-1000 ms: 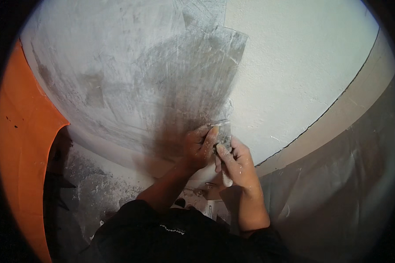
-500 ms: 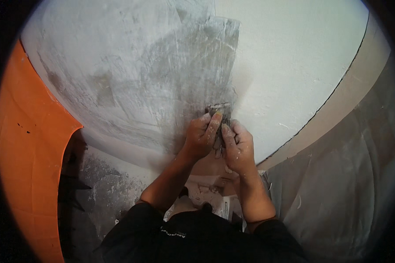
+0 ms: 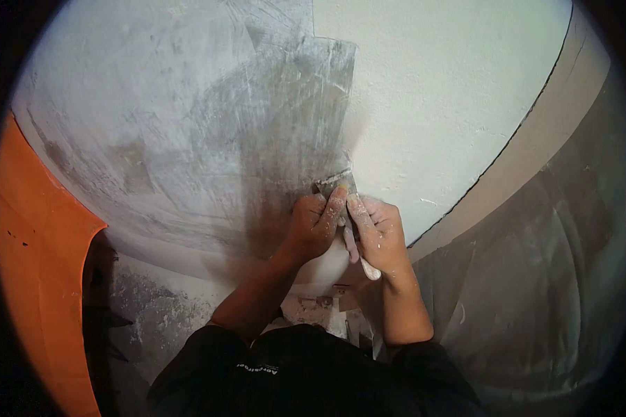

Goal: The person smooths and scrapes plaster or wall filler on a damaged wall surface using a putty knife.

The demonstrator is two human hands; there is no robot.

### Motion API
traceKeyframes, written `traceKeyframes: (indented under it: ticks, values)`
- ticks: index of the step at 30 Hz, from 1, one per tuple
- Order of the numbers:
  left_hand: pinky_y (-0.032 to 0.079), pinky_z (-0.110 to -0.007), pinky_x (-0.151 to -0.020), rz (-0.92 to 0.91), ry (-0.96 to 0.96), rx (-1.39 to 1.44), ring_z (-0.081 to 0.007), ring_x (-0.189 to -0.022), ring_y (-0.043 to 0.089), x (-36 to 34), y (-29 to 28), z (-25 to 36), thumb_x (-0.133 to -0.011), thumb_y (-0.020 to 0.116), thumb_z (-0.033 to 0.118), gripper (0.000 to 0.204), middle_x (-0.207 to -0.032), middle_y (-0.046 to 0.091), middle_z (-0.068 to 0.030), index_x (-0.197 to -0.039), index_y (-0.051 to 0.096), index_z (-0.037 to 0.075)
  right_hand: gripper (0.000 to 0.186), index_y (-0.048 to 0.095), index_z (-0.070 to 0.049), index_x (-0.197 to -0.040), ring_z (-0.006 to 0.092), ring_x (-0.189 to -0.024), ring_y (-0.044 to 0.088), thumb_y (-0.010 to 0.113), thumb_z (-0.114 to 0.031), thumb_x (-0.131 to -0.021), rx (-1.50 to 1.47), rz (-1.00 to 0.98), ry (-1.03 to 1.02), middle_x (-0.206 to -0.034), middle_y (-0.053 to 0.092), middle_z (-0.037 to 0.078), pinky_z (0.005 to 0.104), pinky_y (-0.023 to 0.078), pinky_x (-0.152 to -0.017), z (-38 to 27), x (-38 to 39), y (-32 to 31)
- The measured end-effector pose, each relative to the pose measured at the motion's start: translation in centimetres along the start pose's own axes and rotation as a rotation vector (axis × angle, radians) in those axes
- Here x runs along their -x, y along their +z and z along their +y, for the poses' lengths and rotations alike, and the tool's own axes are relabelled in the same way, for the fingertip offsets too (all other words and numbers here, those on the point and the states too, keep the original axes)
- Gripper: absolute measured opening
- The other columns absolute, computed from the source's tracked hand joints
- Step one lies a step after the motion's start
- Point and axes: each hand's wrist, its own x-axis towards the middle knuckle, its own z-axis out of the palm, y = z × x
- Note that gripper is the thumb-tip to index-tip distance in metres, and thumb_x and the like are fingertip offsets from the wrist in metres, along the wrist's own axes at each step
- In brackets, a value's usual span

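Both of my hands are closed on one scraper point(image 3: 343, 180), its flat metal blade pressed against the wall surface. My left hand point(image 3: 316, 221) grips the left side, with the thumb along the blade. My right hand point(image 3: 378, 226) pinches the right side; a whitish handle end sticks out below its palm. The blade's edge meets the line between the smooth white coating point(image 3: 424, 104) on the right and the patchy grey scraped surface point(image 3: 285, 111) on the left. White dust and crumbs cling to my fingers. The underside of the blade is hidden.
An orange sheet point(image 3: 38, 278) hangs at the left. Dark grey sheeting point(image 3: 522, 299) covers the right side, beside a beige strip point(image 3: 497, 170) past a dark gap. Below lies a floor point(image 3: 163, 306) spattered with white debris.
Against the view, the wall has shifted left. The scraper has tilted, its blade edge now slanting up to the right, and more of its handle shows below my right hand.
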Motion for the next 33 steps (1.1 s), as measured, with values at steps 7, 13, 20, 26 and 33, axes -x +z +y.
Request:
traceKeyframes:
  ticks: [7, 13, 20, 26, 33]
  values:
    - [0.039, -0.029, -0.046, 0.171, 0.077, 0.12, -0.0082, -0.049, 0.05, -0.7, 1.2, 0.5, -0.099, 0.054, 0.019, 0.038, -0.052, 0.055, -0.0058, -0.069, 0.062, -0.003, 0.036, 0.061, 0.001, -0.081, 0.0083, -0.036, 0.044, 0.045, -0.022, -0.103, 0.087, -0.013, -0.033, -0.051, 0.053, 0.003, 0.0223, 0.034, -0.037, -1.1, -0.4, 0.3]
    - [0.037, -0.027, -0.047, 0.172, 0.065, 0.218, -0.0054, -0.053, 0.049, -0.8, 1.9, 0.0, -0.1, 0.052, 0.019, 0.035, -0.057, 0.057, 0.0001, -0.074, 0.064, -0.002, 0.035, 0.057, -0.001, -0.074, 0.0077, -0.038, 0.045, 0.047, -0.019, -0.102, 0.146, 0.032, -0.052, -0.05, 0.051, 0.002, 0.0239, 0.033, -0.038, -0.7, -0.8, 0.2]
    - [0.036, -0.024, -0.049, 0.175, -0.002, 0.269, -0.0033, -0.057, 0.045, 0.1, 2.2, 0.7, -0.103, 0.048, 0.02, 0.034, -0.062, 0.056, 0.0024, -0.078, 0.062, 0.0, 0.035, 0.059, -0.001, -0.074, 0.0073, -0.037, 0.043, 0.048, -0.018, -0.102, 0.097, 0.001, -0.004, -0.048, 0.05, 0.001, 0.0234, 0.032, -0.037, -1.6, -0.5, -0.2]
    - [0.038, -0.025, -0.045, 0.23, 0.115, 0.242, -0.0039, -0.053, 0.047, -0.2, 2.7, 1.4, -0.103, 0.047, 0.021, 0.035, -0.06, 0.055, -0.0016, -0.08, 0.06, -0.001, 0.036, 0.061, 0.0, -0.075, 0.007, -0.036, 0.042, 0.046, -0.019, -0.103, 0.054, 0.004, -0.07, -0.048, 0.049, 0.001, 0.0229, 0.031, -0.037, -0.9, -0.8, 0.5]
    - [0.039, -0.025, -0.041, 0.218, 0.067, 0.193, -0.0067, -0.046, 0.051, -0.4, 2.0, 2.2, -0.103, 0.047, 0.022, 0.037, -0.054, 0.055, -0.0047, -0.081, 0.061, -0.004, 0.038, 0.059, 0.001, -0.074, 0.0073, -0.035, 0.041, 0.046, -0.019, -0.103, 0.058, -0.005, -0.084, -0.049, 0.05, 0.002, 0.0233, 0.03, -0.035, -1.6, -1.1, 0.6]
